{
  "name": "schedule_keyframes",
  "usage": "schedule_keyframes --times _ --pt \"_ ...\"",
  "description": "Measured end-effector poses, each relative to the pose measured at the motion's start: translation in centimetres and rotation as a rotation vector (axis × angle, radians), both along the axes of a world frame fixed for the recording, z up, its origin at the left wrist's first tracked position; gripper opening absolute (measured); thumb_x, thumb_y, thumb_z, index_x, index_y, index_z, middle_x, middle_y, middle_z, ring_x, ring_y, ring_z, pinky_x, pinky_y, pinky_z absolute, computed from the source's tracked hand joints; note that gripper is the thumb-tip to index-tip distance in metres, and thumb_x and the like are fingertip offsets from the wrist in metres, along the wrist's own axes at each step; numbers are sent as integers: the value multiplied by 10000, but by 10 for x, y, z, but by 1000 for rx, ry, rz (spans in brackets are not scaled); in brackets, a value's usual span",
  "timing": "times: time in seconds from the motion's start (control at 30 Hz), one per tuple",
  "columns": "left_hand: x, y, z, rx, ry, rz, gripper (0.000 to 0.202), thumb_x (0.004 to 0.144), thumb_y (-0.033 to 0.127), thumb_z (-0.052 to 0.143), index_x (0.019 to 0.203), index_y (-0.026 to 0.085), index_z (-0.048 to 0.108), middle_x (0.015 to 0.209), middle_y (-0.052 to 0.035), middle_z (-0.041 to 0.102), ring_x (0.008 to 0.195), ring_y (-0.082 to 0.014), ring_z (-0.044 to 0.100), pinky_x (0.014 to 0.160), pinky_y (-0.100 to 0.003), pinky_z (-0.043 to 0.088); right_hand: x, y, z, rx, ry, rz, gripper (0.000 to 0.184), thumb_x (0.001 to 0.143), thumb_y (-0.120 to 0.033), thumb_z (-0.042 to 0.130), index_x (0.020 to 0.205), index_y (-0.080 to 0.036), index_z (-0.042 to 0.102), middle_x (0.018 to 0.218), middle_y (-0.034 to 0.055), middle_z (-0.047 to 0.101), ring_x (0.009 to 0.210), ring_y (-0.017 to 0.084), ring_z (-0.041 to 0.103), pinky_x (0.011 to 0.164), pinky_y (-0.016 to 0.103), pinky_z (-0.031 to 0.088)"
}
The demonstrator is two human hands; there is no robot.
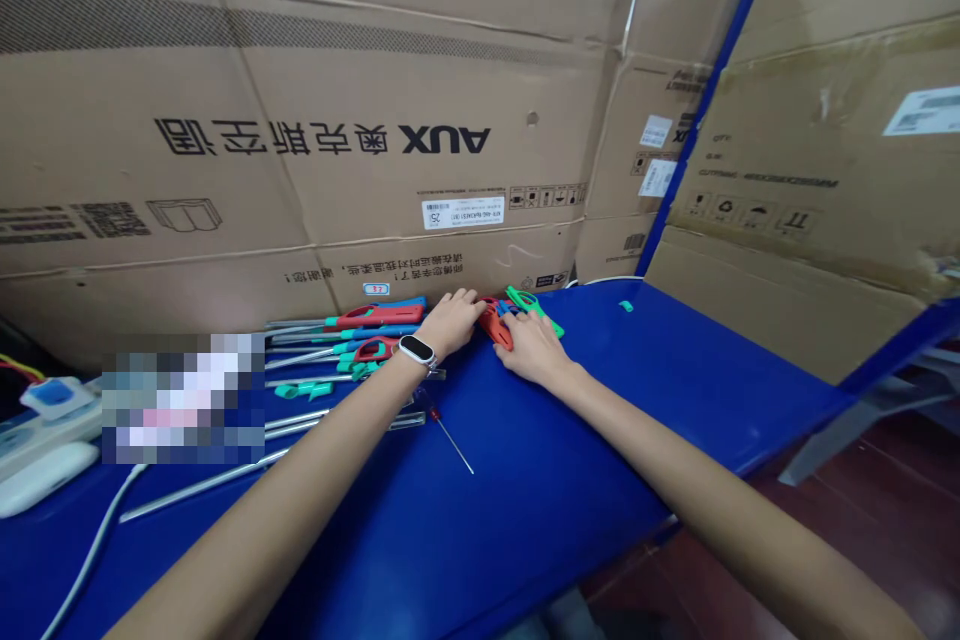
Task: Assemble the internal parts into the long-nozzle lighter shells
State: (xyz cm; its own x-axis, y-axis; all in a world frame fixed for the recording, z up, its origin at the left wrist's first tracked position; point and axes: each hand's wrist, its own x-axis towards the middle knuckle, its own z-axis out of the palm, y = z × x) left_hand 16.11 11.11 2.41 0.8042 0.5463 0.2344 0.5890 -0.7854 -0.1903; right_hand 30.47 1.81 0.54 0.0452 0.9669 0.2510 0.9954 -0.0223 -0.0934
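Observation:
Against the back of the blue table, a small pile of long-nosed lighters lies between my hands. My left hand (450, 322) reaches in from the left, a watch band on its wrist; its fingers are apart and the tips are at the pile's left edge. My right hand (531, 350) bends over the pile, thumb and fingers closed about a red lighter (496, 328). A blue lighter part (505, 308) shows by its fingertips. Beyond that hand a bright green lighter (523, 299) sticks out. The lighters' far ends are hidden.
Left of my hands lie several red, blue and teal lighters (375, 316) with metal tubes. A screwdriver (454, 442) lies in front. Metal rods (199, 482), a power strip (45, 440) and a white cable (94, 545) are at left. Cardboard (322, 60) walls the back.

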Motion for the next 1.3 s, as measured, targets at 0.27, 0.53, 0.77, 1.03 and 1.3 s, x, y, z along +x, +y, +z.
schedule_keyframes --times 0.27,0.53,0.77,1.03,1.3 --pt "2 7 6 -6 56 -50 211 875 150 584 1071 162 661 1195 -141 600 1116 -282 549 887 -390 442 2 -2 0 95 163 55 355 807 -271 597 1142 -159 638 1085 127 707 1009 275 635 900 383 434" --pt "-35 -27 31 109 77 -100 100 903 197 601 988 161 640 1087 -100 646 1034 -262 587 917 -398 381 -1 -18 1 173 386 206 295 809 -170 603 1100 -190 648 976 53 717 824 192 657 768 298 475" --pt "-91 -76 35 127 -24 -65 80 923 231 616 979 173 614 1041 -85 645 1012 -274 602 877 -393 390 -30 -38 6 166 518 498 153 910 -288 554 992 -182 628 927 41 667 806 180 614 758 297 452" --pt "-180 -123 15 -69 -118 3 140 906 307 634 839 187 607 908 -42 665 844 -214 613 808 -356 407 -94 -57 11 -43 410 802 139 926 -309 553 966 -192 617 885 28 675 774 179 592 704 283 391" --pt "-205 -127 -5 -353 -288 58 242 823 367 688 723 185 565 809 -19 623 763 -189 548 693 -305 399 -120 -57 -3 -47 287 844 165 912 -327 568 945 -175 624 902 56 671 854 204 590 805 336 404"
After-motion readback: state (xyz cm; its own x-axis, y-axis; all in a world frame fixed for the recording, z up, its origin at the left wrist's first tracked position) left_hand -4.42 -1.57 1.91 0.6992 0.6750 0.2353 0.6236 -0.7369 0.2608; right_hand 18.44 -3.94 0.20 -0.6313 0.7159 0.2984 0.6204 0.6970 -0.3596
